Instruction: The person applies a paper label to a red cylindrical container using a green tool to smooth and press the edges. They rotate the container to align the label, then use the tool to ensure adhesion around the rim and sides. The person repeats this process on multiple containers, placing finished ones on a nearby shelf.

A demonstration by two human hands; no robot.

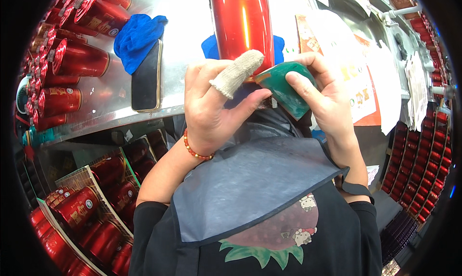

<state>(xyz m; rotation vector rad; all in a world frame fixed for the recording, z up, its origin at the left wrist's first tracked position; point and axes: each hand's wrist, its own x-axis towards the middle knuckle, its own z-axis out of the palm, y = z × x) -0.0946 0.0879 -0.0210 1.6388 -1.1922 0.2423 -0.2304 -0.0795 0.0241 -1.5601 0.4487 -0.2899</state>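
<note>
A glossy red can (244,28) lies in front of me, its near end toward my body. Around that near end is my left hand (207,95), index finger against the can and thumb below its rim. A beige knitted finger cot (239,73) covers the index finger. My right hand (327,90) pinches a flat green scraper (284,89) between thumb and fingers. One corner of the scraper reaches the can's near rim, by my left fingertips. Blue cloth (209,48) shows beneath the can on both sides.
A phone (146,83) and a crumpled blue cloth (139,39) lie on the metal table (113,95). Several red cans (79,57) crowd its left end. Printed sheets (344,64) cover the right side. More cans fill crates (84,208) at lower left and racks (418,165) at right.
</note>
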